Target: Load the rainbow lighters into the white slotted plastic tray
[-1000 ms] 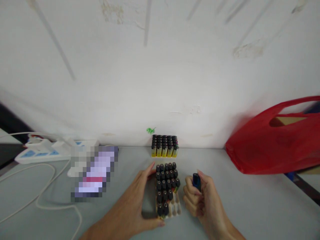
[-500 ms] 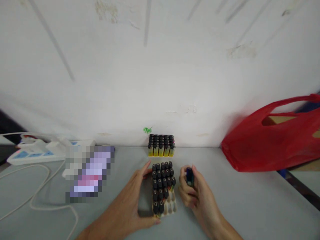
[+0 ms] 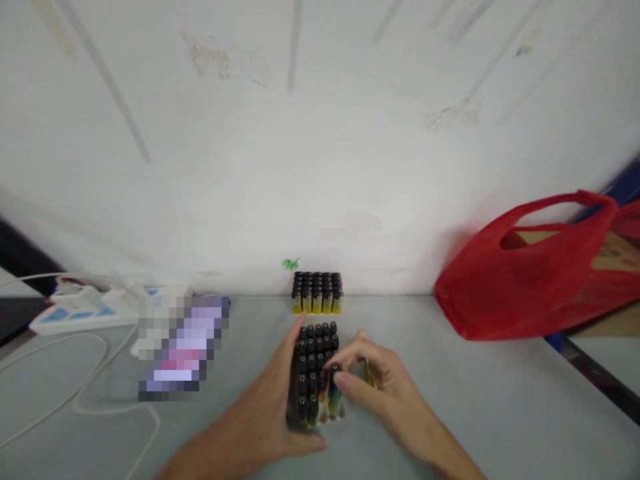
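Observation:
A pale tray (image 3: 336, 415) with small hollows holds upright black-topped lighters (image 3: 313, 363) in rows. My left hand (image 3: 280, 400) wraps round the tray's left side, thumb at its near edge. My right hand (image 3: 370, 383) pinches the black top of one lighter (image 3: 334, 393) with a blue-green body, upright over the hollows at the tray's right side. Something yellow shows within the curled fingers of that hand. Farther back, a block of yellow-bodied lighters with black tops (image 3: 317, 300) stands by the wall.
On the left lie a white power strip (image 3: 85, 323), white cables (image 3: 105, 408) and a pixelated phone-like object (image 3: 187, 350). A red bag (image 3: 510, 287) with cardboard inside stands at the right. The white wall (image 3: 320, 167) rises behind the grey table (image 3: 430, 373).
My right hand has moved left to the tray and now holds a lighter upright over it. The view has shifted slightly. My left hand stays round the tray.

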`<state>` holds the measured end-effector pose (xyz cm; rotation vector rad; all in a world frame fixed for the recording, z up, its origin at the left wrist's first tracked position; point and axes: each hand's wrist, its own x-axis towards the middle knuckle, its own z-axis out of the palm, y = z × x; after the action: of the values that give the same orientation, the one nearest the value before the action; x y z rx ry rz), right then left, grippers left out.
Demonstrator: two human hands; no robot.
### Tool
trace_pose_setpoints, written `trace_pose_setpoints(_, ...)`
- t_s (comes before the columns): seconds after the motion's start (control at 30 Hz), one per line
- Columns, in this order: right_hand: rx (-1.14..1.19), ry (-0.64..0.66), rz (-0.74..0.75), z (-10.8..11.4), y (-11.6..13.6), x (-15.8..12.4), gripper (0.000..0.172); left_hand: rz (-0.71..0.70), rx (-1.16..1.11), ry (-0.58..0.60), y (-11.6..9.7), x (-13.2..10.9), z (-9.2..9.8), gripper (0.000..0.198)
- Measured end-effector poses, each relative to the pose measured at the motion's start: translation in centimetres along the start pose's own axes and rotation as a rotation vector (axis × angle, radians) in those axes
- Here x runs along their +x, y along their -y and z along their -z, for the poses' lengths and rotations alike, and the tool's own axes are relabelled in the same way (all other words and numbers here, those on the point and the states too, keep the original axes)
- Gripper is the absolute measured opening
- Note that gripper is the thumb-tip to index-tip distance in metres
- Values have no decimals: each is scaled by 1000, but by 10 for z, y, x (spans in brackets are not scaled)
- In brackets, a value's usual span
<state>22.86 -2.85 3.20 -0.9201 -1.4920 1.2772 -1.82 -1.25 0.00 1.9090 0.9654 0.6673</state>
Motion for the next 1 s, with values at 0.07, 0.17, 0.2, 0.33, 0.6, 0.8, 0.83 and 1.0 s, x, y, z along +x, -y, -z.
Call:
trace_pose_setpoints(0.07, -123, 30, 25, 1, 3, 0, 17, -7, -28, 31, -2, 6, 3, 159)
trace_pose_setpoints(0.17, -274, 56, 86, 1, 8, -1, 14, -12, -54, 31, 3, 10, 5, 160)
trace_pose_setpoints(0.2, -308, 63, 107, 2, 9, -1, 14, -19, -48, 25, 6, 10, 5, 161)
trace_pose_setpoints(0.33, -368, 45, 100, 7, 12, -2, 14, -41, 49, -12, 17, 6, 1, 158)
trace_pose_setpoints(0.6, -330, 69, 11, 6, 8, -3, 21, -69, 126, -34, 27, 3, -1, 156)
trace_pose_setpoints(0.8, -453, -224, -3, 12, 0, -1, 28, -36, 127, -14, 21, 1, 0, 160)
trace_pose_setpoints(0.83, -525, -305, -26, 16, -2, 0, 29, -30, 113, -11, 19, 0, 0, 163)
trace_pose_setpoints(1.0, -1026, -472, -113, 29, -17, 4, 25, -4, -1, -9, 11, -9, 4, 132)
